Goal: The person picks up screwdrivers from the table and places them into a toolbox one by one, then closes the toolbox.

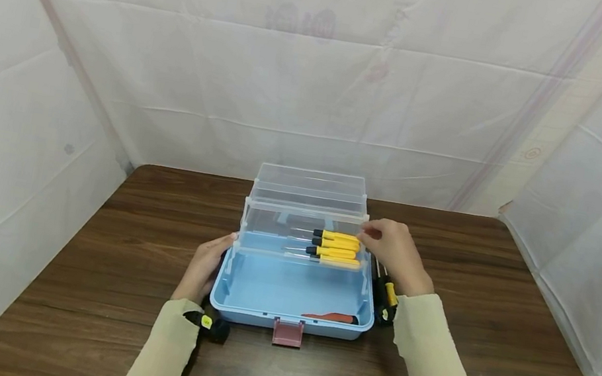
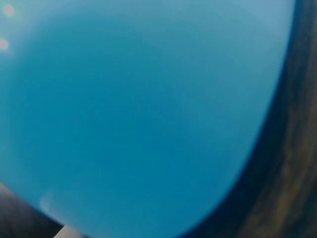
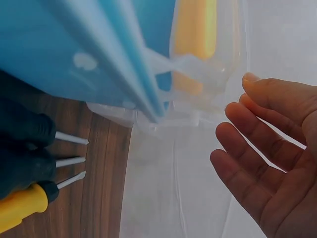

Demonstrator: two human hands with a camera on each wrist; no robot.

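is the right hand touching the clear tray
Cannot tell. In the right wrist view the right hand lies open beside the clear tray; the head view hides the fingertips.

1. A dark brown wooden table (image 1: pixel 493 329) with a streaked grain carried everything, and white sheeting closed it in at the back and along both sides.
2. A light blue toolbox (image 1: pixel 294 294) stood directly on the table near its middle, its red latch (image 1: pixel 288 332) facing the near edge.
3. On the wood just beside the box's right wall lay a few loose screwdrivers (image 1: pixel 384 291); in the right wrist view their metal tips (image 3: pixel 72 161) rested on the boards, pointing along the grain.
4. The left wrist view showed blurred blue plastic with a strip of wood grain at its right.
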